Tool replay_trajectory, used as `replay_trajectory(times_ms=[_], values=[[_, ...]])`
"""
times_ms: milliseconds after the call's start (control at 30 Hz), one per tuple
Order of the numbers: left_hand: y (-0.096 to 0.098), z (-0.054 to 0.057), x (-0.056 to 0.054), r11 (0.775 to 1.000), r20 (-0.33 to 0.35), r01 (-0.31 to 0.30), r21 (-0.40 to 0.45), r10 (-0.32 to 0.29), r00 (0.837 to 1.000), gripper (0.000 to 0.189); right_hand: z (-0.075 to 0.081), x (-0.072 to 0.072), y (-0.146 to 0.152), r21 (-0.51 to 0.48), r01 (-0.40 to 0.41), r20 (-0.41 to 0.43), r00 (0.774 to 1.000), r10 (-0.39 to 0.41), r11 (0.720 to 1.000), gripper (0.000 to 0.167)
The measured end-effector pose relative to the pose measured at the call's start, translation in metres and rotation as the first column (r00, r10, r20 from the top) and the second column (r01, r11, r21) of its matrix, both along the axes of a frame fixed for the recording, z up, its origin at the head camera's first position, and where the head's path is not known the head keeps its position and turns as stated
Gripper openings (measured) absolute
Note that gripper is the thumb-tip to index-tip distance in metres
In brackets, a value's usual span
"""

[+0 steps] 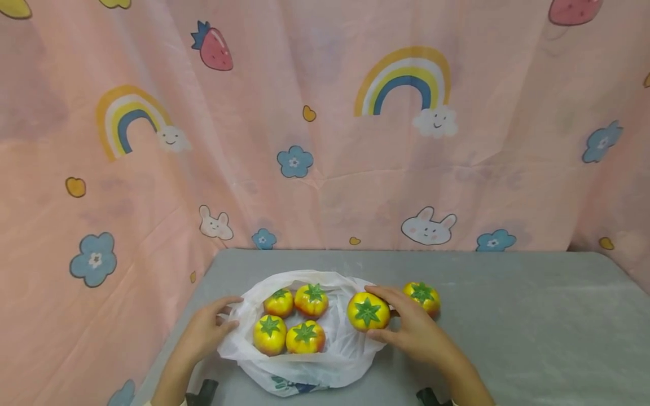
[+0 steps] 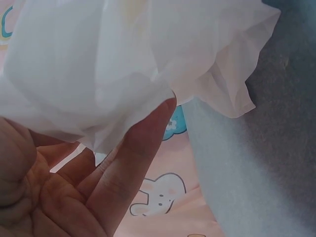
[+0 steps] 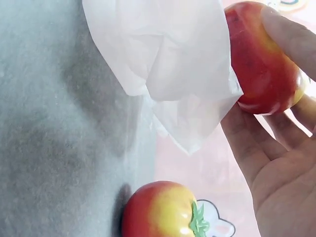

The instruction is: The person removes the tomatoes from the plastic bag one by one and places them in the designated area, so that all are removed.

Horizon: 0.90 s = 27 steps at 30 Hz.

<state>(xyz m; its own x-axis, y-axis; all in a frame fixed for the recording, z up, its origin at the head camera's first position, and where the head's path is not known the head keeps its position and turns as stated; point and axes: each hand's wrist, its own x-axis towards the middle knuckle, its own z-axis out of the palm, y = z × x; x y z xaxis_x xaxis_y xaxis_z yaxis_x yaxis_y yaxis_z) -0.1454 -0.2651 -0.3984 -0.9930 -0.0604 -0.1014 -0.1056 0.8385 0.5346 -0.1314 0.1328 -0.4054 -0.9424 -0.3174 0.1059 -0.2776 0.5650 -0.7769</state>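
A white plastic bag (image 1: 304, 369) lies with its mouth spread wide, and several yellow-red tomatoes (image 1: 269, 335) with green star-shaped tops sit inside it. My left hand (image 1: 205, 330) holds the bag's left rim; in the left wrist view the white film (image 2: 113, 64) covers part of its fingers. Above the bag's right side, my right hand (image 1: 413, 327) grips a tomato (image 1: 368, 311) between thumb and fingers. That tomato's red underside (image 3: 261, 64) shows in the right wrist view, beside the bag's edge (image 3: 192, 64). Another tomato (image 1: 422, 299) stands on the table behind the right hand.
Everything stands on a grey table (image 1: 533, 327), which extends to the right of the bag. A pink curtain (image 1: 330, 208) with rainbows, flowers and rabbits hangs along the back and left side.
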Motion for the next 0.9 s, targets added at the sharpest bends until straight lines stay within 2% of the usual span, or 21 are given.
replay_trajectory(times_ms=[367,567,900], values=[[0.0,0.002,0.0,1.0,-0.001,0.006,0.0,-0.006,1.0,0.048,0.0,0.011,0.003,0.012,0.079,0.023,0.997,-0.079,0.997,0.076],[0.0,0.001,0.001,1.0,0.004,-0.001,0.001,0.001,1.0,0.048,0.003,0.015,0.009,0.042,0.072,-0.027,0.997,-0.071,0.997,0.075],[-0.001,0.0,0.001,1.0,0.004,-0.004,0.009,0.004,1.0,0.049,0.004,0.02,0.02,0.038,0.069,-0.01,0.998,-0.069,0.997,0.075]])
